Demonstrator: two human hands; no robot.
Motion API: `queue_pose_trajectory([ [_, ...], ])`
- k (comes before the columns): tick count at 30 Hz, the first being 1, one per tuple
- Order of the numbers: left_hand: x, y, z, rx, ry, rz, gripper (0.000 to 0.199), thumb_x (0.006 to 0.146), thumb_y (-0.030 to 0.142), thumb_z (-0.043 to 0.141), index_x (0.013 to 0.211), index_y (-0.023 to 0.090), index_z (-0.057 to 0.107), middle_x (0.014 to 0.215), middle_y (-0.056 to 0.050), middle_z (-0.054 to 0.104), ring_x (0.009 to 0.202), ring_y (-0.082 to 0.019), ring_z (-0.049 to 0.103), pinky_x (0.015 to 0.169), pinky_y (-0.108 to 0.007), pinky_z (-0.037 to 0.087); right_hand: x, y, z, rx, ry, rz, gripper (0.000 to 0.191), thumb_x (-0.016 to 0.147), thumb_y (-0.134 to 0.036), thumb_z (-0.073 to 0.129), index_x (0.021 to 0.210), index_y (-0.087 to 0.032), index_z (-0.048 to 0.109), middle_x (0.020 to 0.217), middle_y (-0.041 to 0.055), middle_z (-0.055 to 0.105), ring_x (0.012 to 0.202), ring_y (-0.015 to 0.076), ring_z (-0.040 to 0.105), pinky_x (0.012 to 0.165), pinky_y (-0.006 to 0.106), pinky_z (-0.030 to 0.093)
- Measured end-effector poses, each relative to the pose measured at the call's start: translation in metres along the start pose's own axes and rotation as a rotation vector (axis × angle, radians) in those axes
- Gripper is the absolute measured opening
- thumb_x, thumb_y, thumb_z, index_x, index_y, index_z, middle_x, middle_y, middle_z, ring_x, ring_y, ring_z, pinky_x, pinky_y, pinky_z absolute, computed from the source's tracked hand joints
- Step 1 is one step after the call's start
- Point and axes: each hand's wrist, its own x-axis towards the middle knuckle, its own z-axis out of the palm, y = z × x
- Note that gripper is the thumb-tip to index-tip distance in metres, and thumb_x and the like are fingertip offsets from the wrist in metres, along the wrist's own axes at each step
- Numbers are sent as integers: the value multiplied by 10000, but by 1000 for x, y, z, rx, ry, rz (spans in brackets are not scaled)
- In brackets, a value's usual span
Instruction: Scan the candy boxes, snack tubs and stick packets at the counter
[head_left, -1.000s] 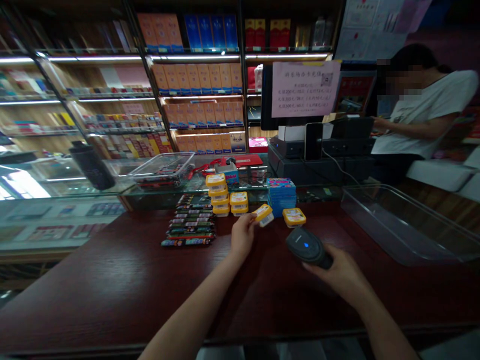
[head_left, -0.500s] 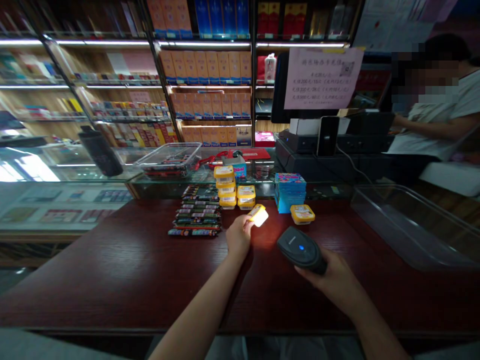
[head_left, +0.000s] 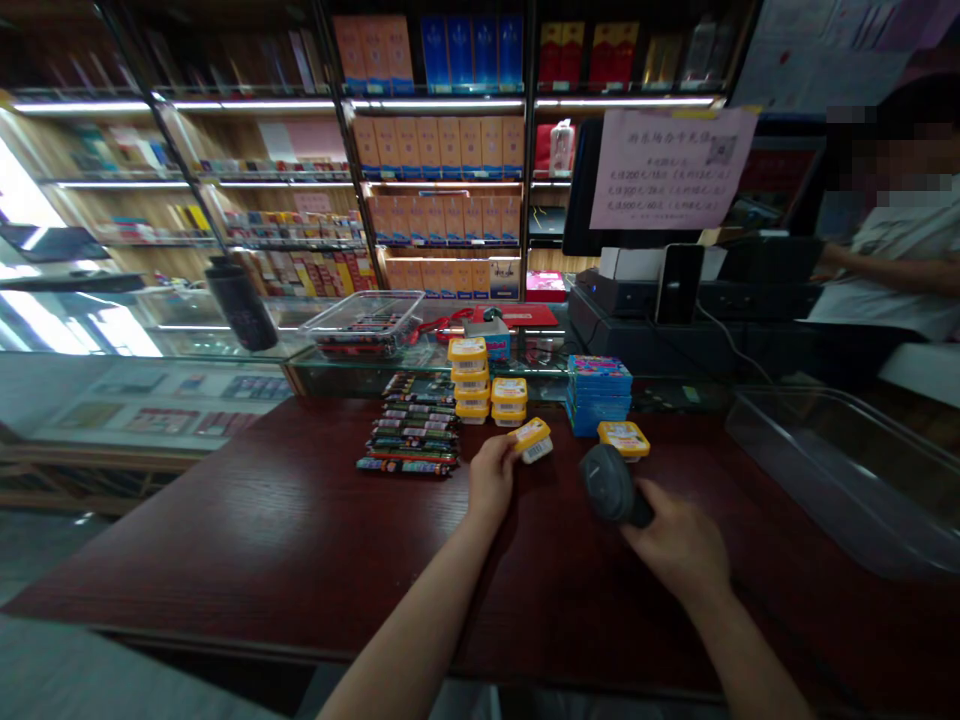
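Note:
My left hand [head_left: 492,480] pinches a small tub with a yellow lid [head_left: 533,440], tilted so that its barcode label faces the scanner side. In my right hand [head_left: 679,540] is a dark handheld barcode scanner [head_left: 609,484], its head pointing up and left. Just behind the scanner lies a single yellow-lidded tub [head_left: 624,438] on the dark wooden table [head_left: 285,520]. Stacked tubs [head_left: 470,380] of the same kind stand beyond my left hand. To their left are several rows of slim dark packets [head_left: 412,430]. A stack of blue boxes [head_left: 598,395] stands behind the lone tub.
An empty-looking clear plastic bin [head_left: 840,480] sits at the right. Behind the table, a glass counter carries a clear tray of packets [head_left: 364,325], a black bottle [head_left: 240,303] and a phone [head_left: 679,284]. A person [head_left: 892,240] is at the far right, near the monitor with a pink notice [head_left: 671,170].
The bright scanner light on the tub in my left hand has gone out, and its barcode now shows. The scanner has turned in my right hand. The whole view has shifted slightly.

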Motion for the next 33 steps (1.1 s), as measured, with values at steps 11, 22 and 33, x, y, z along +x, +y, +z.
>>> queue_pose_trajectory([
  [11,90,14,-29,277,-92,254,200,867,139,454,982,203,604,1046,-59,647,982,-172,605,873,-299,479,-5,19,28,39,135,-116,235,812,-312,495,994,-213,606,943,54,710,779,212,662,633,301,424],
  [22,122,1,-29,625,-208,390,282,844,168,502,1094,211,627,1121,-80,617,1046,-230,523,924,-366,418,-5,17,25,81,75,-88,237,799,-296,477,983,-225,610,914,48,714,773,217,661,658,316,433],
  [33,123,4,-27,718,-172,390,175,834,227,548,949,227,679,982,-77,624,970,-250,501,852,-385,407,-4,15,23,71,9,-53,225,799,-281,495,993,-233,599,918,39,711,798,220,663,654,311,422],
])
